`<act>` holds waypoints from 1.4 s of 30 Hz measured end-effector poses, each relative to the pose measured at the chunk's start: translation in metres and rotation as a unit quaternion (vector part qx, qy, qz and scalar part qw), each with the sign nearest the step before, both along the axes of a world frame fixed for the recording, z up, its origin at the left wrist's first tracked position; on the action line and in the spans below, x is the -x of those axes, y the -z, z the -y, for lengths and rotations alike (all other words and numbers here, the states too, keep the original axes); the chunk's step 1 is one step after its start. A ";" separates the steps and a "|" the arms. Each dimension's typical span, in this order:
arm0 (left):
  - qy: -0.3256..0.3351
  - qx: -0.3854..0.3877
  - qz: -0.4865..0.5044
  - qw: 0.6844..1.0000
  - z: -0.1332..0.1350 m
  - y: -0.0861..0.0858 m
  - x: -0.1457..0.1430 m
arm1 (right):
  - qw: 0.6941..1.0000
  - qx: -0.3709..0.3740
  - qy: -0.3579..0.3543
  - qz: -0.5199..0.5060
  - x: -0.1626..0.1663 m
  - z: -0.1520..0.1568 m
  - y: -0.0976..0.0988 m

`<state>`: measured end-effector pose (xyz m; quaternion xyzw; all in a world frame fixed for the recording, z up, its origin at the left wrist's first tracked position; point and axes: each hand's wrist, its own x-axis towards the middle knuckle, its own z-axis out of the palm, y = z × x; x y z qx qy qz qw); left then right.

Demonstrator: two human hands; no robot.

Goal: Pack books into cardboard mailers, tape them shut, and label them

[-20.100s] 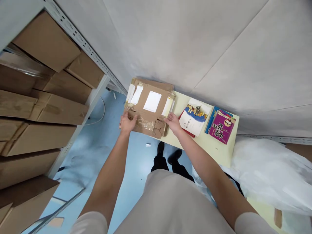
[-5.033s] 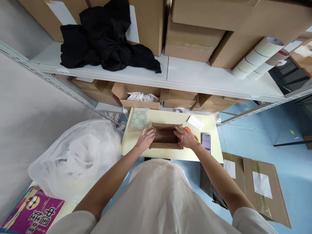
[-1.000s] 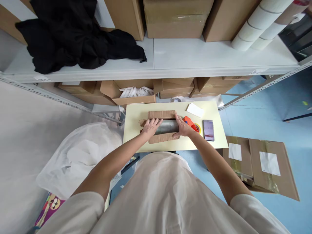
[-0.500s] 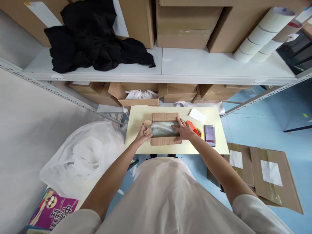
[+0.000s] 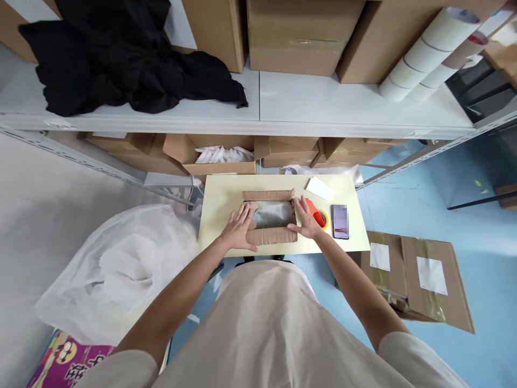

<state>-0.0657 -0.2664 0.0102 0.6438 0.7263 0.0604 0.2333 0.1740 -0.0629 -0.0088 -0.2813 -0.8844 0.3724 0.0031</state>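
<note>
A small cardboard box [image 5: 271, 236] lies on the pale yellow table [image 5: 218, 188], its two long flaps spread outward. Inside it is a greyish item in what looks like clear plastic wrap [image 5: 273, 213]. My left hand [image 5: 238, 230] rests with fingers stretched over the box's left end, covering the end flap there. At the opposite end my right hand [image 5: 306, 218] touches the box rim, thumb on the near flap and fingers apart. Just beyond the right hand are an orange-red tape dispenser [image 5: 314, 212] and a yellow roll of tape [image 5: 324, 218].
A phone [image 5: 340, 221] and a white card stack [image 5: 320, 188] lie on the table's right. Behind stands a grey shelf [image 5: 299, 102] with cartons, black cloth [image 5: 121, 59] and tape rolls [image 5: 430, 54]. White foam wrap [image 5: 121, 269] sits left; flattened cartons [image 5: 424, 275] lie right.
My left hand has moved onto the left end flap, which is now folded inward. My right hand has drawn back from the wrapped item to the box's right edge. The view has shifted slightly.
</note>
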 end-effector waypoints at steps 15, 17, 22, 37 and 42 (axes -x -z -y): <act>0.004 -0.070 0.102 0.992 0.001 0.014 0.027 | 0.997 -0.005 0.054 -0.053 -0.023 0.001 0.005; -0.073 -0.139 0.154 0.975 0.000 0.024 0.022 | 0.992 0.021 0.103 -0.076 -0.011 -0.001 0.007; -0.256 -0.271 0.191 0.908 -0.003 0.050 0.005 | 0.985 0.083 0.100 -0.117 0.015 -0.011 0.008; -0.251 -0.154 0.291 0.910 -0.010 0.070 0.001 | 0.990 -0.133 -0.033 -0.034 0.033 0.027 0.015; -0.214 -0.192 0.201 0.937 -0.011 0.052 -0.010 | 0.983 -0.157 -0.092 -0.040 0.027 0.025 0.014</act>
